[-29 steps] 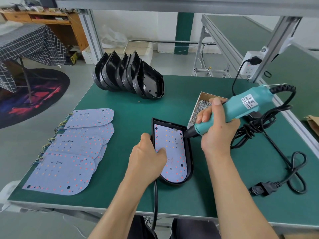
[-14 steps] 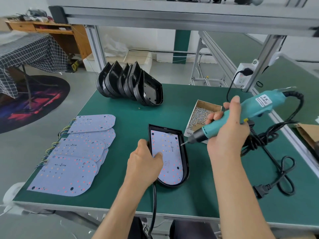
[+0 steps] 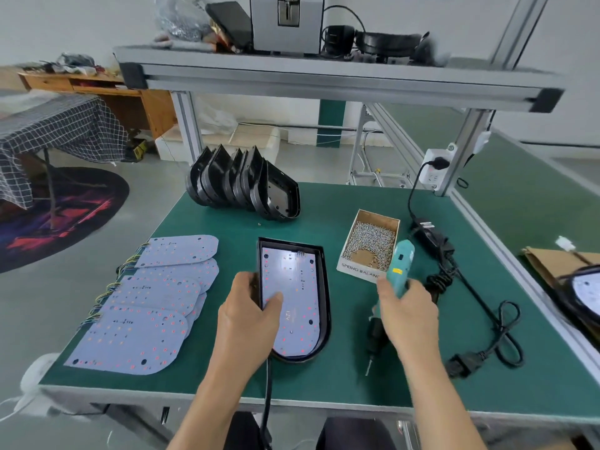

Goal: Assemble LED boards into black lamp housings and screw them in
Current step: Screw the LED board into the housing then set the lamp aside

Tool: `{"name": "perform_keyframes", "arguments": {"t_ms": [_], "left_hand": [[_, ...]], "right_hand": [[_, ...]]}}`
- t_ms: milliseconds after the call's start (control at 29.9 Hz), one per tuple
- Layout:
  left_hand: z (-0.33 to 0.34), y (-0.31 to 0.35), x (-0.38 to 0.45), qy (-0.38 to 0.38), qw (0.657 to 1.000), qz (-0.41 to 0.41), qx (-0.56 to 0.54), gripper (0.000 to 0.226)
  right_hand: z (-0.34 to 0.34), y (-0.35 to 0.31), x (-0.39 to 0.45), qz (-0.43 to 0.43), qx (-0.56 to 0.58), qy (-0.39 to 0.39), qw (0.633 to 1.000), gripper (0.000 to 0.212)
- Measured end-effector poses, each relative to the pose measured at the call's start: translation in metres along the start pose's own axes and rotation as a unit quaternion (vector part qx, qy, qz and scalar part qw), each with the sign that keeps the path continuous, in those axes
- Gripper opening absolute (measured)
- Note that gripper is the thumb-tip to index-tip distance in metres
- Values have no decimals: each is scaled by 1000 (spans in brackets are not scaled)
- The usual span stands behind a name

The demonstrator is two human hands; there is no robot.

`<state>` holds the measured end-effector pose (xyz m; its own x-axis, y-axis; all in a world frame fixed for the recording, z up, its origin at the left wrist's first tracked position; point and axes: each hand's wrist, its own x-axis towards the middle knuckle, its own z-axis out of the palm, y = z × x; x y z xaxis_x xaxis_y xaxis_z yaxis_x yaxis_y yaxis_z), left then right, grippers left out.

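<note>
A black lamp housing (image 3: 324, 287) lies flat on the green table (image 3: 341, 203) with a pale LED board (image 3: 297, 297) seated inside it. My left hand (image 3: 246, 315) grips the housing's left edge, thumb pressing on the board. My right hand (image 3: 406, 306) holds a teal electric screwdriver (image 3: 401, 266) to the right of the housing; its black tip (image 3: 373, 342) points down toward the table's near side, away from the board. A cardboard box of screws (image 3: 370, 243) sits just behind that hand.
Several loose LED boards (image 3: 152, 303) with wire tails overlap at the left. Empty black housings (image 3: 243, 183) stand in a row at the back. The screwdriver's power brick and coiled cable (image 3: 470, 303) lie at the right. Another lamp (image 3: 584, 290) shows on the neighbouring table.
My right hand has pulled the screwdriver off the board, swung it rightward and lowered it beside the housing, tip now pointing toward me. The left hand stays on the housing.
</note>
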<state>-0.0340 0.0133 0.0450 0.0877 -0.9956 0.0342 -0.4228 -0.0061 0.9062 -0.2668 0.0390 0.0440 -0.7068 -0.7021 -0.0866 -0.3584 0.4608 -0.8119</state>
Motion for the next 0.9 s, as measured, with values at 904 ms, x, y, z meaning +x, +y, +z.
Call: {"name": "perform_keyframes", "arguments": {"t_ms": [904], "left_hand": [[-47, 85, -46, -12, 956, 72, -284, 28]], "right_hand": [[-38, 3, -61, -171, -9, -73, 983, 46]]}}
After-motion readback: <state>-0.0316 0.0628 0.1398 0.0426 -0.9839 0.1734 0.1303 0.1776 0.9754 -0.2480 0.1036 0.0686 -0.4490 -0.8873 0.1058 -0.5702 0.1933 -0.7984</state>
